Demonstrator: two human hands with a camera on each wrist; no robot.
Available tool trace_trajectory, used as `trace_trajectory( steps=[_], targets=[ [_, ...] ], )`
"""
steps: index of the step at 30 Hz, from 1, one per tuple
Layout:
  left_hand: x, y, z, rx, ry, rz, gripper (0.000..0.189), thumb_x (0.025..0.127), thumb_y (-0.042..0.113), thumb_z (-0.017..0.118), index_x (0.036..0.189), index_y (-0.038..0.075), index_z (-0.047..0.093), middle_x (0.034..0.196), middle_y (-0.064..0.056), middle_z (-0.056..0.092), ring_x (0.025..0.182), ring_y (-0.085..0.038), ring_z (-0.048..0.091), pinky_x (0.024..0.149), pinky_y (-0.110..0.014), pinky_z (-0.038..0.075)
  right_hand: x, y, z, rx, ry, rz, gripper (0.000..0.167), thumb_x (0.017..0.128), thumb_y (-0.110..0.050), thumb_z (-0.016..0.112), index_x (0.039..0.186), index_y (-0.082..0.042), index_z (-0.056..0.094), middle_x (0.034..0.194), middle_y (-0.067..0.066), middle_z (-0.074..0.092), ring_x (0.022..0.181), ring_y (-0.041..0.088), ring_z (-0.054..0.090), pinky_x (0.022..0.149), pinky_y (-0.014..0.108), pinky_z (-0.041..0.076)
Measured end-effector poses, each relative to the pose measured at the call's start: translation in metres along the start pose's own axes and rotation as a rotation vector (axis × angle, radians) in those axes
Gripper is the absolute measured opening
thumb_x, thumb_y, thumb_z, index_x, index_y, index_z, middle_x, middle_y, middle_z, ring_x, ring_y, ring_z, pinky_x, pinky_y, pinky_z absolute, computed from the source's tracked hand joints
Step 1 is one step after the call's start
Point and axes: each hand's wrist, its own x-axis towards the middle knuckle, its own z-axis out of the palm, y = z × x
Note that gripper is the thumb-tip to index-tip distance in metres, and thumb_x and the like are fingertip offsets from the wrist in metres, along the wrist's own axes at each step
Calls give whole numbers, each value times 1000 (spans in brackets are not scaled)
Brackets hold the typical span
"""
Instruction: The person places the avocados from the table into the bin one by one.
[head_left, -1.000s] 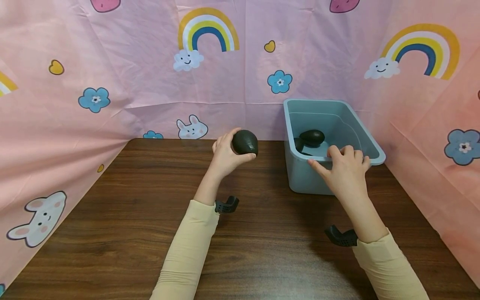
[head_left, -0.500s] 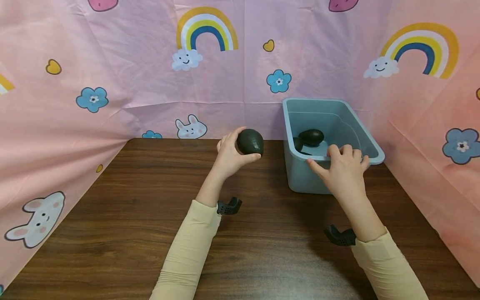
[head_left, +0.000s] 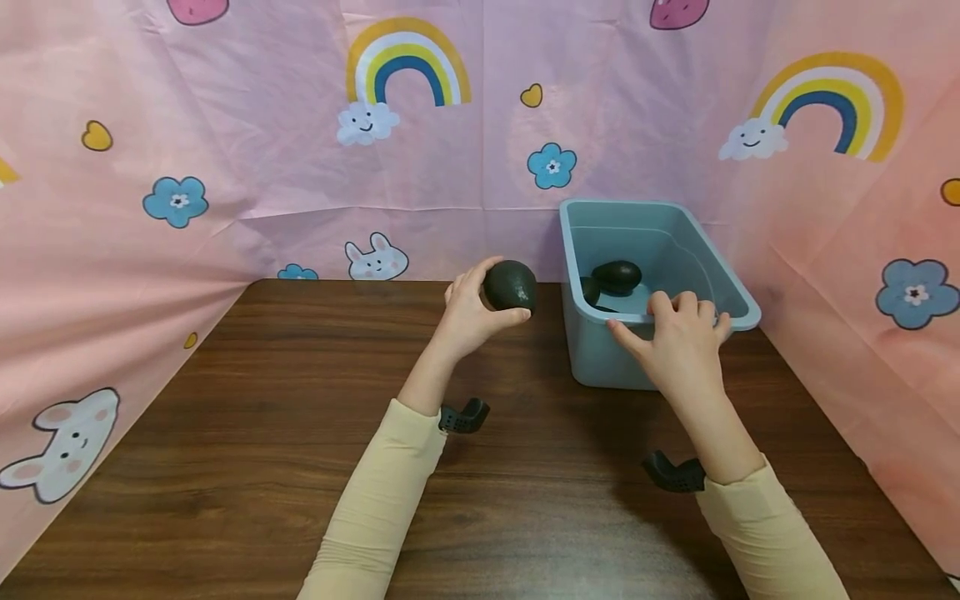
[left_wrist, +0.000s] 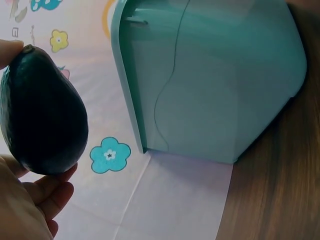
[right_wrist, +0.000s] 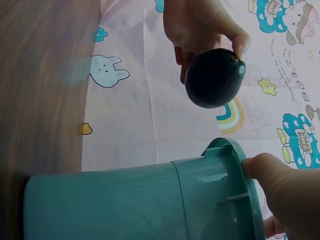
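Observation:
My left hand (head_left: pixel 467 321) grips a dark green avocado (head_left: pixel 511 286) between thumb and fingers, held above the table to the left of a blue-green plastic bin (head_left: pixel 611 354). In the left wrist view the avocado (left_wrist: pixel 45 112) shows its narrow stem end at the thumb. My right hand (head_left: pixel 686 350) holds the bin's near rim, thumb outside and fingertips over the edge. The right wrist view shows that thumb (right_wrist: pixel 267 167) against the rim. Inside the bin lie dark avocados, one (head_left: pixel 617 277) plainly seen and others partly hidden behind the near wall.
The bin stands on a brown wood-grain table (head_left: pixel 225 467) at the back right. A pink cloth (head_left: pixel 300 167) printed with rainbows, flowers and rabbits hangs around the back and sides. Black wrist mounts (head_left: pixel 465 415) jut from both cuffs.
My left hand has carried the avocado a little to the right, nearer the bin. The right hand keeps its hold on the rim. The head view has shifted slightly.

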Motion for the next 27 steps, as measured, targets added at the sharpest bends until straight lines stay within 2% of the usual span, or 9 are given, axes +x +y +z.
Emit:
trace_trajectory(
  steps=[7, 18, 27],
  targets=[
    [9, 9, 4, -20, -11, 22, 82, 69, 38, 83, 141, 25, 46, 134, -6, 45, 126, -28, 25, 90, -53, 39, 0, -1, 0, 1, 1, 2, 58, 84, -59, 62, 90, -3, 48, 100, 25, 43, 101, 49, 36, 94, 74, 14],
    [23, 20, 14, 0, -59, 72, 79, 72, 39, 80, 142, 22, 46, 134, -3, 47, 122, -25, 30, 88, -50, 39, 0, -2, 0, -8, 10, -6, 56, 84, -56, 65, 89, -2, 49, 99, 25, 43, 100, 50, 37, 92, 74, 15],
    [34, 28, 20, 22, -137, 103, 79, 74, 39, 78, 143, 21, 44, 136, -3, 47, 124, -26, 32, 92, -49, 37, 0, -2, 0, -10, 1, 2, 56, 84, -56, 65, 90, -2, 49, 99, 25, 43, 100, 50, 37, 93, 74, 15]
  ],
)
